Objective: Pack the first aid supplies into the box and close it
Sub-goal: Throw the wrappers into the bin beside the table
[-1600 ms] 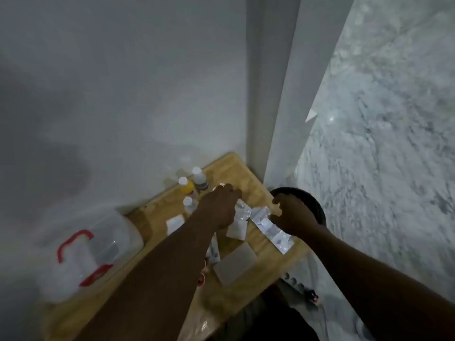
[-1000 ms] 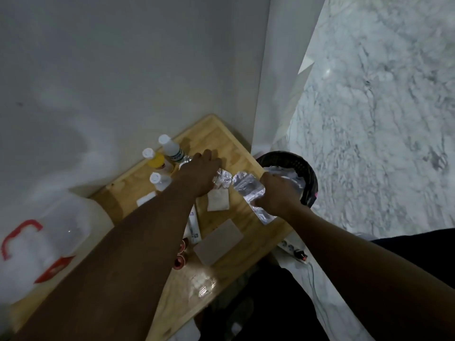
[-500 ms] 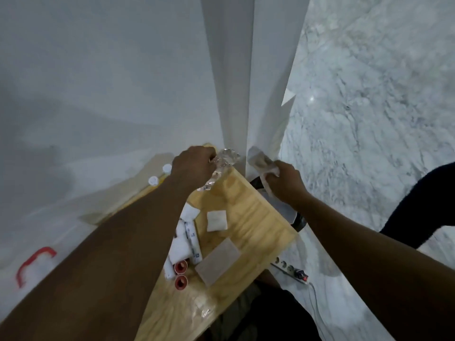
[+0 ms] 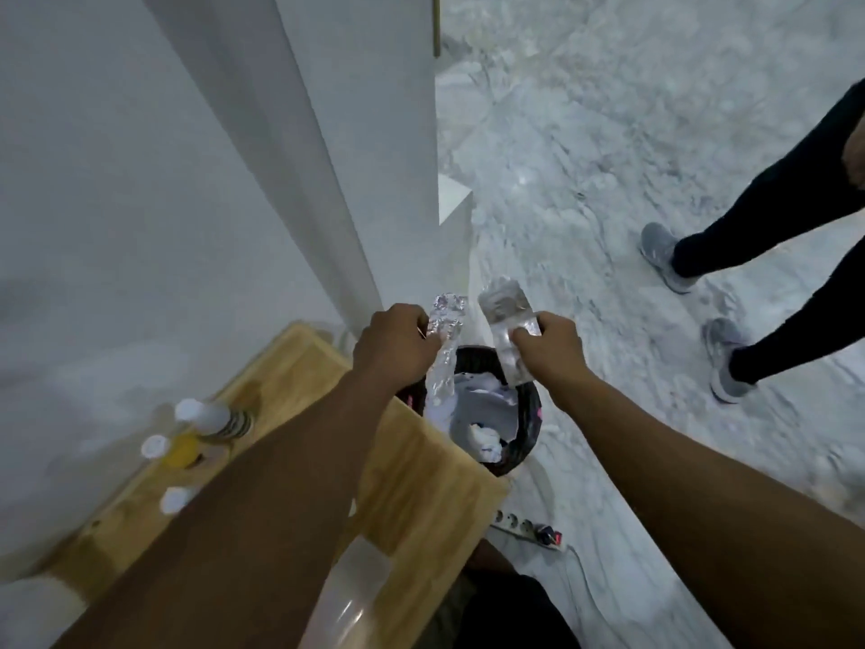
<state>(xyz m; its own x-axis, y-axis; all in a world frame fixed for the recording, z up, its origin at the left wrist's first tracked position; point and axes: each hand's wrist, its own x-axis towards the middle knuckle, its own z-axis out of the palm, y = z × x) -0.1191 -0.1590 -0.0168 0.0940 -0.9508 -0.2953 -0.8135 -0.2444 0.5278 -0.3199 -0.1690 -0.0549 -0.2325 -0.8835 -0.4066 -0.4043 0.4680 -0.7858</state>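
My left hand (image 4: 395,341) grips a crumpled silver foil wrapper (image 4: 444,339) that hangs down over the black bin (image 4: 526,442). My right hand (image 4: 547,351) grips a clear plastic wrapper (image 4: 505,316), also held above the bin's mouth. Both hands are past the right end of the wooden table (image 4: 421,480). Three small white-capped bottles (image 4: 187,437), one of them yellow, stand on the table near the wall. A clear packet (image 4: 360,578) lies near the table's front edge, partly under my left arm. The first aid box is out of view.
The bin holds white crumpled waste. A white wall corner (image 4: 374,180) rises just behind the bin. A power strip (image 4: 526,529) with its cable lies on the marble floor. Another person's legs and grey shoes (image 4: 702,320) stand at the right.
Both hands lifted the wrappers off the table and carried them right, from over the tabletop to above the bin. The view swung right, so the box left the frame.
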